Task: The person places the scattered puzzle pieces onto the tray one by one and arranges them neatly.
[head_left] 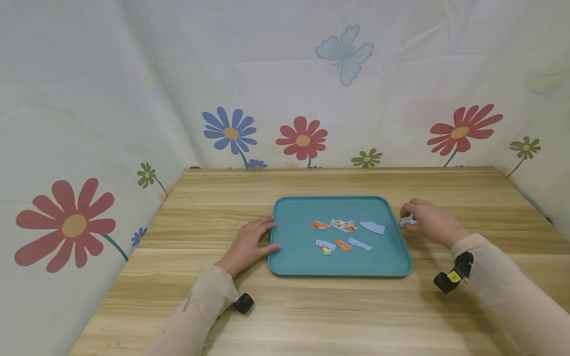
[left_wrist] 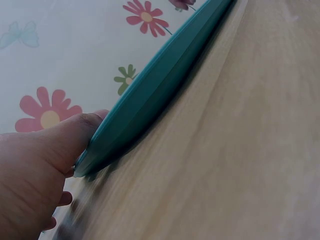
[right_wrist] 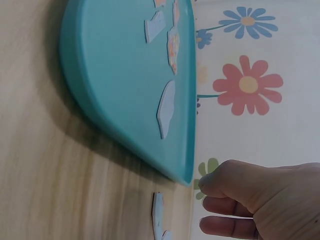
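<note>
From up top, the teal tray (head_left: 285,257) sits mid-table on the wooden table (head_left: 356,316) with six torn paper scraps (head_left: 343,225) in it. The left hand (head_left: 249,244) rests flat against the tray's left rim, fingers relaxed. The right hand (head_left: 429,221) is just off the right rim, fingers curled around a colourful scrap (head_left: 407,221) on the wood.

Left wrist cam: thumb (left_wrist: 75,132) pressed on the tray edge (left_wrist: 150,100).

Right wrist cam: the hand (right_wrist: 265,200) hovers with fingers curled, and one scrap (right_wrist: 158,212) lies on the table beside the tray's corner (right_wrist: 180,172); can't tell contact here.
</note>
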The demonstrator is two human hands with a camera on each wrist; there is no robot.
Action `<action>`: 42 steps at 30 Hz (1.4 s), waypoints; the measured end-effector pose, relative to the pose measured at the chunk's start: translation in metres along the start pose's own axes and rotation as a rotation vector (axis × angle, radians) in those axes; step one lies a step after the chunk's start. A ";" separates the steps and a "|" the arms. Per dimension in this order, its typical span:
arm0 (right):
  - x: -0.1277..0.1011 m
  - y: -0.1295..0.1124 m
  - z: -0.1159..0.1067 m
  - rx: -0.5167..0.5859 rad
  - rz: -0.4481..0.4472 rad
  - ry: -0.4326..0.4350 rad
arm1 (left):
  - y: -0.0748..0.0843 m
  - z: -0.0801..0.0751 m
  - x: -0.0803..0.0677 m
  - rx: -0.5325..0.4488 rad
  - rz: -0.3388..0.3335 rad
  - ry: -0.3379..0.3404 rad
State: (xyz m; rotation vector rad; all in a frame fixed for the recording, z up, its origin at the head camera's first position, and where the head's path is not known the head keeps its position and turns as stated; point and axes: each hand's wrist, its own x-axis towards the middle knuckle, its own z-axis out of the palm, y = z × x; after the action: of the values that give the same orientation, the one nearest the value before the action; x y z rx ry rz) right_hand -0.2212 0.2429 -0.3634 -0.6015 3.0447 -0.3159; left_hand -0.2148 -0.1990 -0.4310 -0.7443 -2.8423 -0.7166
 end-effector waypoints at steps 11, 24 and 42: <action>0.000 0.009 0.004 -0.043 -0.003 -0.001 | -0.001 0.001 0.000 0.006 0.006 0.010; 0.005 0.016 0.012 -0.061 -0.007 0.001 | -0.002 0.002 0.000 0.009 0.009 0.010; 0.012 0.022 0.020 -0.075 -0.039 -0.024 | 0.000 0.000 0.000 -0.006 -0.002 0.004</action>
State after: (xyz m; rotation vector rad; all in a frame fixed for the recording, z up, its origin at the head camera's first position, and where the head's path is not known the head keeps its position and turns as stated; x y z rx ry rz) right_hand -0.2399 0.2544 -0.3869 -0.6647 3.0370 -0.1946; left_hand -0.2144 -0.1994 -0.4308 -0.7407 -2.8391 -0.7270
